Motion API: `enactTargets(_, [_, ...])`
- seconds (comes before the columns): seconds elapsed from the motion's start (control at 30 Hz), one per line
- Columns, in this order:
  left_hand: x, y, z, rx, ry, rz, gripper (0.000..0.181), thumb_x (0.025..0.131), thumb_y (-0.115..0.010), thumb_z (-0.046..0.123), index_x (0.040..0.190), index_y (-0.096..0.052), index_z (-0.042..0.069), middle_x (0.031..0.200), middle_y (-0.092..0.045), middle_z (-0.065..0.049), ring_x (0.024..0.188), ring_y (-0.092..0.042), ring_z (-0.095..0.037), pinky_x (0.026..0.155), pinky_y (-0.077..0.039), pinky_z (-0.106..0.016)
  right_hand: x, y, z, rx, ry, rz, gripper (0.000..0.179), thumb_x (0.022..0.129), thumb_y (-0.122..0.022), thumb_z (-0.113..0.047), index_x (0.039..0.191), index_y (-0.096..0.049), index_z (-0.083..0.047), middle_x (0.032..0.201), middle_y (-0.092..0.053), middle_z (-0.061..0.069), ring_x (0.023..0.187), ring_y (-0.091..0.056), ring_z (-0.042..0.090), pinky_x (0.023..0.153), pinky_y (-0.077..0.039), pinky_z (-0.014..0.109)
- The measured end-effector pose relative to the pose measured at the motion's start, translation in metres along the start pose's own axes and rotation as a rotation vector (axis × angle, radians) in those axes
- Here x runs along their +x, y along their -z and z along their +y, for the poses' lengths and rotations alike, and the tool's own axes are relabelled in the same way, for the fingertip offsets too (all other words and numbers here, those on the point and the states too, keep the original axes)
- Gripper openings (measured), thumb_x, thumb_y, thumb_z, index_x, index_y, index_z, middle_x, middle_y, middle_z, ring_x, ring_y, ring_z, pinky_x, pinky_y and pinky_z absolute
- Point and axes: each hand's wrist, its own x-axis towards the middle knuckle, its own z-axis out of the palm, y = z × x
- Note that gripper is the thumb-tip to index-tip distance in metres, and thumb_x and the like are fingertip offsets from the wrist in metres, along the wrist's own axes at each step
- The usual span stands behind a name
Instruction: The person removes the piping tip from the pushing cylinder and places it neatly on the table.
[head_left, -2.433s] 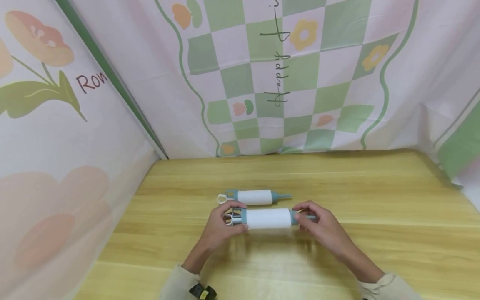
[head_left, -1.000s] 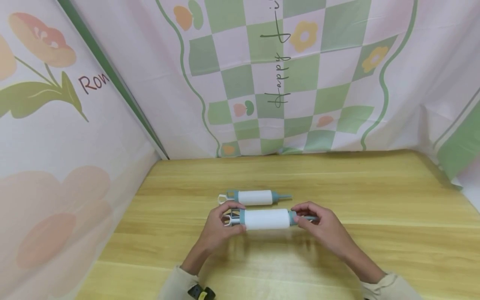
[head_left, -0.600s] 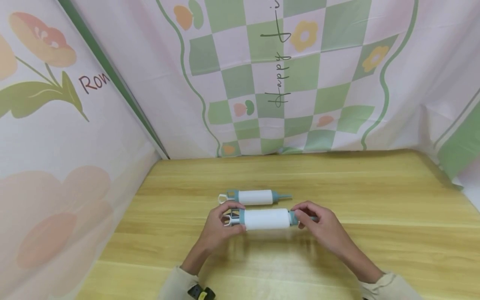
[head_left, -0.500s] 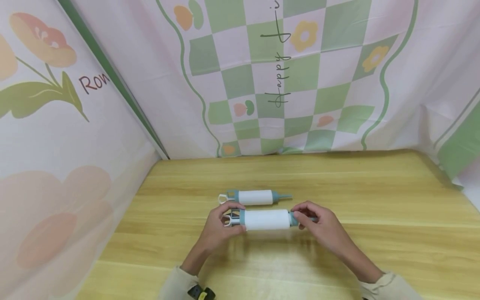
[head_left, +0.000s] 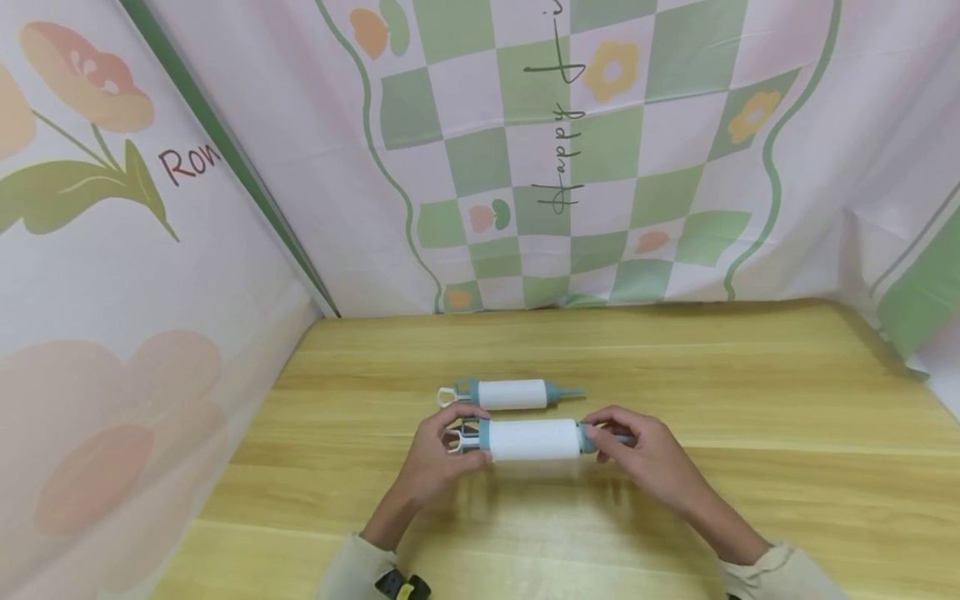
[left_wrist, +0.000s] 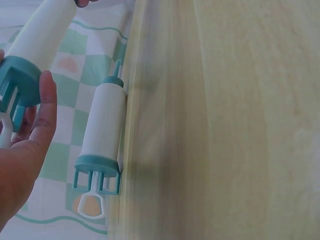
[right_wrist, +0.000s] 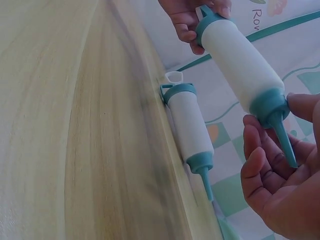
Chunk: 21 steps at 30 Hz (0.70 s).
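A large white syringe (head_left: 534, 439) with teal ends, like a kitchen dispensing syringe, lies level between both hands above the table. My left hand (head_left: 432, 454) grips its teal handle-end collar (left_wrist: 24, 75) with thumb and fingers; the pale plunger handle sits within the hand. The right hand (head_left: 637, 446) pinches the teal nozzle cap (right_wrist: 269, 105) between thumb and fingers. In the right wrist view the tapered nozzle (right_wrist: 284, 142) points toward the palm. Just behind lies a second, smaller syringe (head_left: 512, 394) of the same design, nozzle to the right.
The wooden table (head_left: 337, 467) runs back to a hanging cloth (head_left: 600, 167) with green checks. At the left stands a flower-printed cloth (head_left: 150, 292). A dark wrist strap (head_left: 402, 583) is on the left sleeve.
The right thumb and fingers have shifted slightly about the nozzle cap. The larger syringe has moved a touch left since the earliest frame; the smaller one has stayed put.
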Motion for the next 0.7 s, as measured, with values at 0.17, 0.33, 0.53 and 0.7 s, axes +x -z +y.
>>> enactTargets(0.17, [-0.0006, 0.0005, 0.0012, 0.007, 0.011, 0.010, 0.040, 0.077, -0.079, 0.007, 0.116, -0.067, 0.007, 0.121, -0.059, -0.010, 0.100, -0.057, -0.028, 0.079, -0.053, -0.038, -0.0012, 0.0008, -0.0007, 0.045, 0.013, -0.024, 0.023, 0.099, -0.064, -0.018, 0.116, -0.066, -0.002, 0.096, -0.068, 0.006, 0.085, -0.068, 0.028, 0.072, -0.058, 0.036])
enactTargets(0.33, [-0.0010, 0.0014, 0.0017, 0.008, 0.018, 0.014, 0.040, 0.077, -0.079, 0.007, 0.115, -0.067, 0.007, 0.121, -0.060, -0.010, 0.100, -0.057, -0.028, 0.079, -0.053, -0.037, -0.0009, -0.0005, -0.0002, 0.047, 0.039, -0.021, 0.023, 0.097, -0.068, -0.017, 0.116, -0.066, -0.003, 0.103, -0.069, 0.006, 0.092, -0.066, 0.022, 0.076, -0.056, 0.031])
enactTargets(0.53, [-0.0011, 0.0025, 0.0017, 0.002, 0.015, 0.006, 0.041, 0.077, -0.078, 0.006, 0.116, -0.066, 0.006, 0.122, -0.060, -0.011, 0.101, -0.057, -0.028, 0.080, -0.053, -0.037, -0.0003, -0.0011, 0.0012, 0.057, 0.063, -0.015, 0.022, 0.095, -0.071, -0.014, 0.114, -0.067, -0.005, 0.106, -0.068, 0.006, 0.096, -0.065, 0.021, 0.076, -0.056, 0.030])
enactTargets(0.7, [-0.0012, 0.0029, 0.0020, -0.007, 0.016, 0.003, 0.041, 0.077, -0.078, 0.007, 0.116, -0.066, 0.006, 0.122, -0.059, -0.011, 0.101, -0.058, -0.028, 0.080, -0.053, -0.039, -0.0001, -0.0008, 0.0024, 0.062, 0.066, -0.008, 0.024, 0.092, -0.073, -0.013, 0.115, -0.067, -0.006, 0.106, -0.068, 0.006, 0.095, -0.064, 0.023, 0.075, -0.056, 0.031])
